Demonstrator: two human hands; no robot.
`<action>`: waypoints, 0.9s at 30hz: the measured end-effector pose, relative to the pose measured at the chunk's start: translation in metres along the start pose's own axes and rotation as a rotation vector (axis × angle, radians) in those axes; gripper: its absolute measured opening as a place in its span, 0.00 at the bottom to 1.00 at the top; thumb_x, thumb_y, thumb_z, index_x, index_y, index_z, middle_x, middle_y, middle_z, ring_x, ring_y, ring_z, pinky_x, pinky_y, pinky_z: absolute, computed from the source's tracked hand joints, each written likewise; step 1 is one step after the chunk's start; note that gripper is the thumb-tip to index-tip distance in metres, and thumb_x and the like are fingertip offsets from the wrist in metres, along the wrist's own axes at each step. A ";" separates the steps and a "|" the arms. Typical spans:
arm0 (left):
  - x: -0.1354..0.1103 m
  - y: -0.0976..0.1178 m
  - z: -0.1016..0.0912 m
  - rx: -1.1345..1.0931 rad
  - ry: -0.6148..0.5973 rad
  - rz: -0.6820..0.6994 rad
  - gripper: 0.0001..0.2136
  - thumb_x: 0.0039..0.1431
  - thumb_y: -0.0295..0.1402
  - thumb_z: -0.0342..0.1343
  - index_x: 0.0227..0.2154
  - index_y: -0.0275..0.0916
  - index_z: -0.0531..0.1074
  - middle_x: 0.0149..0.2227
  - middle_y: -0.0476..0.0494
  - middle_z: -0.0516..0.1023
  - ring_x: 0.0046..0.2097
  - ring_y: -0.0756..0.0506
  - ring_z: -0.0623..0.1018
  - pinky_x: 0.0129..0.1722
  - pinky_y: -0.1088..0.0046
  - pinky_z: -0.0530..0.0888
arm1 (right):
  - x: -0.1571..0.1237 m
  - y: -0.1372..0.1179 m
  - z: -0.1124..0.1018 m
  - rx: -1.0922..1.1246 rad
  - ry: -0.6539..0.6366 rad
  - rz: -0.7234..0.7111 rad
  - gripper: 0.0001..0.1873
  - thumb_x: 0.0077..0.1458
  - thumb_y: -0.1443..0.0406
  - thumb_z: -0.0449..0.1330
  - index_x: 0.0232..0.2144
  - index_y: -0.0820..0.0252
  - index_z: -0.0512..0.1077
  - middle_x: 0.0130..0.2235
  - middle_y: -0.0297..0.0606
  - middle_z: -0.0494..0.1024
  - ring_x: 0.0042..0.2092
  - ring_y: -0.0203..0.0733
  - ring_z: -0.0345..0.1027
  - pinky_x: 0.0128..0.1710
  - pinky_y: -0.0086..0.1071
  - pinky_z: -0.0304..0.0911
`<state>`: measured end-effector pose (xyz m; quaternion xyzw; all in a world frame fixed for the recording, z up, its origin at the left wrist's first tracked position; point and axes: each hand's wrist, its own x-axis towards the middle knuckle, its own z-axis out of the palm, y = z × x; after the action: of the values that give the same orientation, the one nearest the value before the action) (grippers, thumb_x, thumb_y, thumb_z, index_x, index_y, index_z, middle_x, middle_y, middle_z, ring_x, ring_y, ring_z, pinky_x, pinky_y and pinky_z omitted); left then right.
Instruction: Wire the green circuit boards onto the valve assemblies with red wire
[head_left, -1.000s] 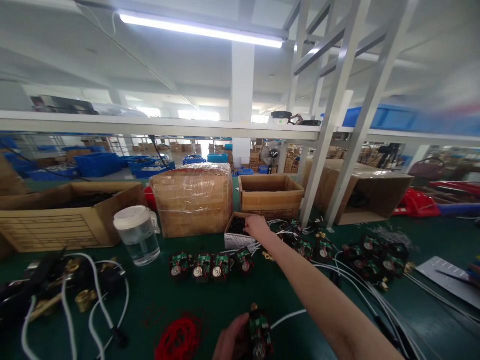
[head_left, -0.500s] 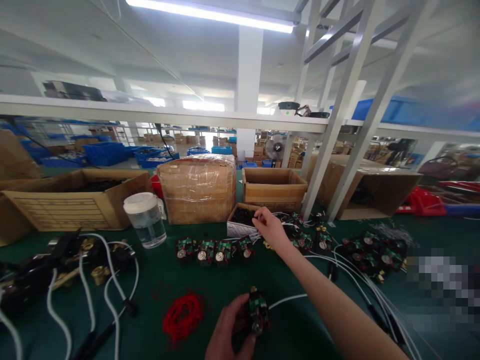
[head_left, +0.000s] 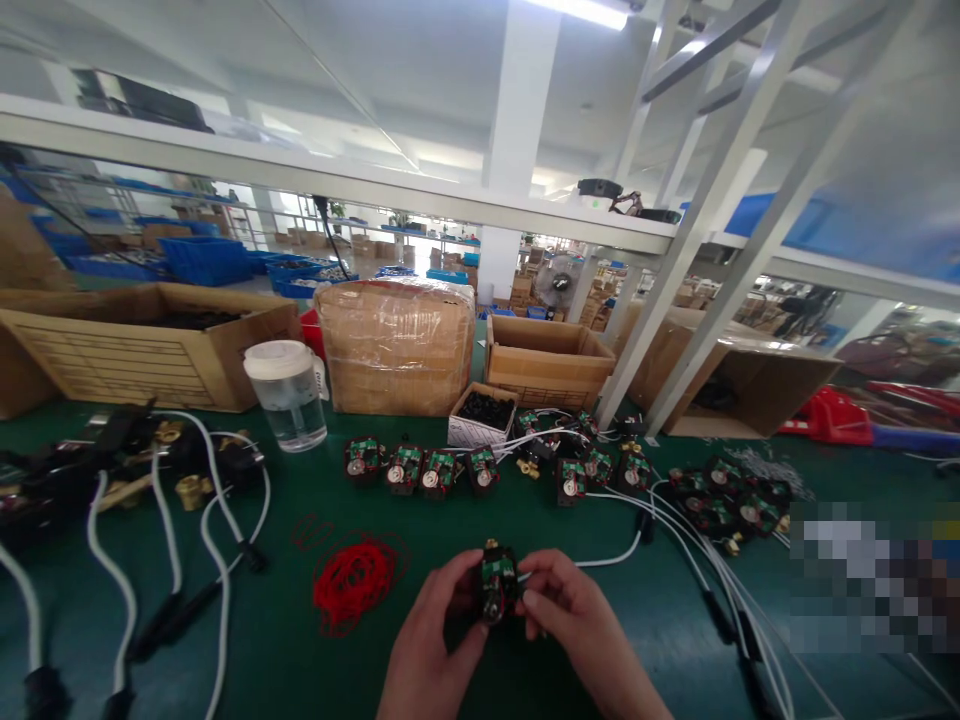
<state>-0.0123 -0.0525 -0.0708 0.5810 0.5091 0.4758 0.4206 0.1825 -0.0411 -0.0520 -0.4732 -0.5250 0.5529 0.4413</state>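
Observation:
My left hand (head_left: 435, 630) grips a small black valve assembly (head_left: 495, 582) with a green circuit board and a brass tip, held just above the green table (head_left: 300, 660). My right hand (head_left: 570, 610) is closed against the right side of the same assembly, fingertips pinched at it. A white cable (head_left: 607, 558) runs from the assembly off to the right. Beyond my hands, a row of similar assemblies (head_left: 420, 468) lies on the table. A small open box of black parts (head_left: 481, 415) stands behind that row.
A red wire coil (head_left: 352, 580) lies left of my hands. A clear lidded jug (head_left: 286, 393), several cardboard boxes (head_left: 397, 345) and tangled black and white cables with brass fittings (head_left: 150, 480) crowd the left and back. More assemblies with white cables (head_left: 712, 505) spread right.
My right hand has drawn back from the small box of black parts to the assembly in my left hand. The camera has tilted down a little.

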 end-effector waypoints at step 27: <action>0.002 0.007 0.000 -0.063 0.006 -0.053 0.25 0.48 0.24 0.56 0.51 0.47 0.74 0.47 0.46 0.82 0.45 0.44 0.82 0.50 0.64 0.78 | -0.011 0.020 0.048 -0.346 0.471 -0.251 0.14 0.61 0.54 0.58 0.28 0.53 0.71 0.32 0.37 0.72 0.34 0.45 0.66 0.35 0.36 0.63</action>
<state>-0.0109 -0.0511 -0.0635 0.5522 0.5103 0.4819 0.4498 0.1367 -0.0612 -0.0713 -0.5877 -0.5490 0.2720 0.5283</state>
